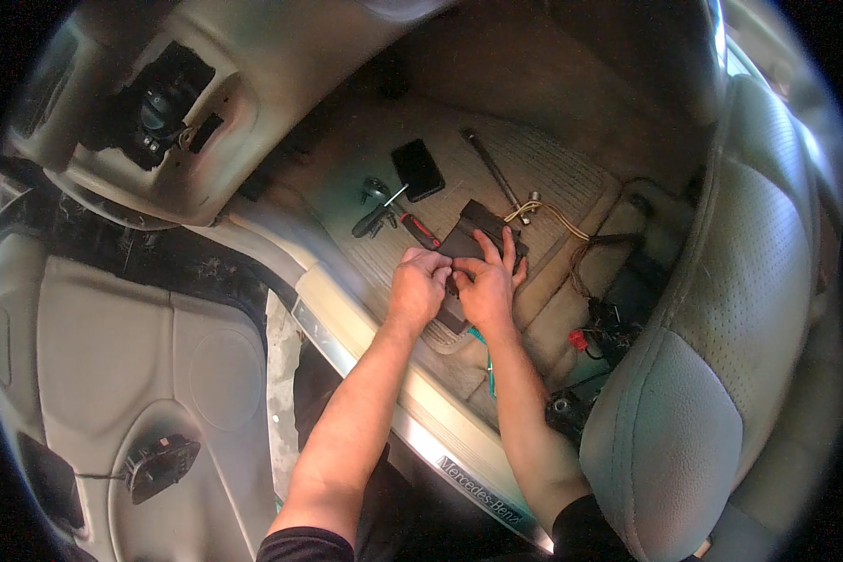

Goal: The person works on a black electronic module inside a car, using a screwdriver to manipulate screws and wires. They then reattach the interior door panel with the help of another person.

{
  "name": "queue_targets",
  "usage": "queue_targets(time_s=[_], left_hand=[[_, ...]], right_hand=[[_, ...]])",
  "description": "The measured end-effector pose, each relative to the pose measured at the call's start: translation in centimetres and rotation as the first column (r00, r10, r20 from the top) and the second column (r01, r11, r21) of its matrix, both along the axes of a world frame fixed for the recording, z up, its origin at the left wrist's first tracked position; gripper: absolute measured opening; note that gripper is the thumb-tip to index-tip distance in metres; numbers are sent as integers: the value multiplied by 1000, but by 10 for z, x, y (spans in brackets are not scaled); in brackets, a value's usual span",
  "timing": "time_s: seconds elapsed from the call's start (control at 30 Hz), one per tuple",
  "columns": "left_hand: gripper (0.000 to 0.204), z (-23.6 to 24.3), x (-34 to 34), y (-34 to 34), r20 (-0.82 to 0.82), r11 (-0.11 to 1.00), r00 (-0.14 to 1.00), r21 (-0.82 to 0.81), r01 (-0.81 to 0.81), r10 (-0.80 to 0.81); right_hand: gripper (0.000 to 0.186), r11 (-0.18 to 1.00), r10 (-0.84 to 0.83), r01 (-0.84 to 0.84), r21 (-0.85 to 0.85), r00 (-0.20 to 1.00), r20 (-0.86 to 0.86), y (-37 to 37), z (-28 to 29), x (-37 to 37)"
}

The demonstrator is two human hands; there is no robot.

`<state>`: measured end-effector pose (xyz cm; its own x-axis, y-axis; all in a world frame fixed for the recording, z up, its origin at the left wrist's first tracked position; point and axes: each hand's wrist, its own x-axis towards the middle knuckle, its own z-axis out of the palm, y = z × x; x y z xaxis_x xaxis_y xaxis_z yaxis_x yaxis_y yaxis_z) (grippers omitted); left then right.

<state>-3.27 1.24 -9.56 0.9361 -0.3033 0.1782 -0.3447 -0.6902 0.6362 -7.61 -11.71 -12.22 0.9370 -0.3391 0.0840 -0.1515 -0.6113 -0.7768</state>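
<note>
With fingers spread, the right hand point(489, 281) apparently steadies a black rectangular box point(456, 244) for the left hand point(417, 287), its fingertips bunched.

- The footwell point(571, 89) is dim, darkest toward the top.
- Glare shows upper right, above the seat point(721, 253).
- Edges bend; corners are black.
</note>
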Motion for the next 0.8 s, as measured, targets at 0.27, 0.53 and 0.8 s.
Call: queue_targets(time_s=[0.27,0.53,0.8], left_hand=[[17,8,2,-1,-202,964,953,-98,-248,225],[16,-6,8,0,-245,971,955,-130,-201,165],[17,-1,7,-5,-299,966,942,-159,-203,149]], right_hand=[[27,999,-44,44,7,998,43,1,2,-2],[30,997,-57,57,-43,998,6,2,9,0],[18,996,-73,74,-46,997,23,2,8,-1]])
